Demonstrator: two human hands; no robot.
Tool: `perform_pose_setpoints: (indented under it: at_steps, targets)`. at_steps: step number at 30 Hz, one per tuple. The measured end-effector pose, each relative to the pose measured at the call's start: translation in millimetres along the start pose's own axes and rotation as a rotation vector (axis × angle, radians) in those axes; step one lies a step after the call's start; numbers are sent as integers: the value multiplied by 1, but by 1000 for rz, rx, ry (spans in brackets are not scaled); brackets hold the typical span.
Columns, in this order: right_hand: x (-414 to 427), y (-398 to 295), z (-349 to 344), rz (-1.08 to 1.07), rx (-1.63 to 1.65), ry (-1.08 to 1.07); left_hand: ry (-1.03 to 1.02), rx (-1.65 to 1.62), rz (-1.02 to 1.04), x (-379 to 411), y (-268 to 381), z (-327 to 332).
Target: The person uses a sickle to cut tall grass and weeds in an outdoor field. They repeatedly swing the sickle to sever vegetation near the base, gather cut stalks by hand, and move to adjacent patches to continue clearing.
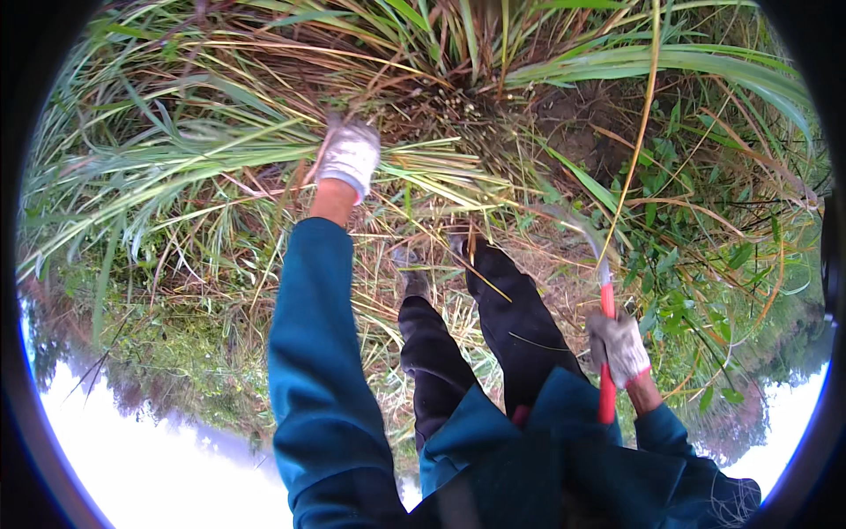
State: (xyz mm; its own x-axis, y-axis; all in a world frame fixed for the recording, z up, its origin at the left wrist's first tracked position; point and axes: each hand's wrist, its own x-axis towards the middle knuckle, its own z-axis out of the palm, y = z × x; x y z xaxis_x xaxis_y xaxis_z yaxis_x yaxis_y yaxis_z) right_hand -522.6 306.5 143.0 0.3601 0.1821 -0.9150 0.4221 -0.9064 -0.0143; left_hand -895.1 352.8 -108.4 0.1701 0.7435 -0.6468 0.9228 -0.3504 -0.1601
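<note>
My left hand (349, 153), in a pale knit work glove, is closed around a bundle of long green grass stalks (449, 173). Their cut-looking ends point right, while the leafy part trails off to the left. On the right, my gloved right hand (618, 347) grips the red handle (607, 301) of a sickle. Its curved metal blade (588, 231) reaches up and left from the handle, partly blurred, its tip hard to make out among the grass. The blade lies apart from the held bundle. Short stubble (456, 112) stands at the base of a grass clump above the bundle.
Tall grass (469, 40) grows along the top. Leafy green plants (667, 264) stand close to the sickle on the right. Dry, flattened stalks (449, 311) cover the ground around my legs and feet. One long yellowed blade of grass (638, 145) hangs across the view near the sickle.
</note>
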Motion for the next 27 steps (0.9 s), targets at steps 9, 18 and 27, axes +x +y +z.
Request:
perform_pose_setpoints:
  at_steps: [9, 18, 27]
  targets:
    - [121, -127, 150, -594, -538, -392, 182, 72, -90, -35, 9, 35]
    - [165, -107, 206, -314, -428, -560, 298, 122, -65, -38, 2, 65]
    - [-11, -7, 90, 159, -17, -348, 55, 79, 128, -76, 13, 42]
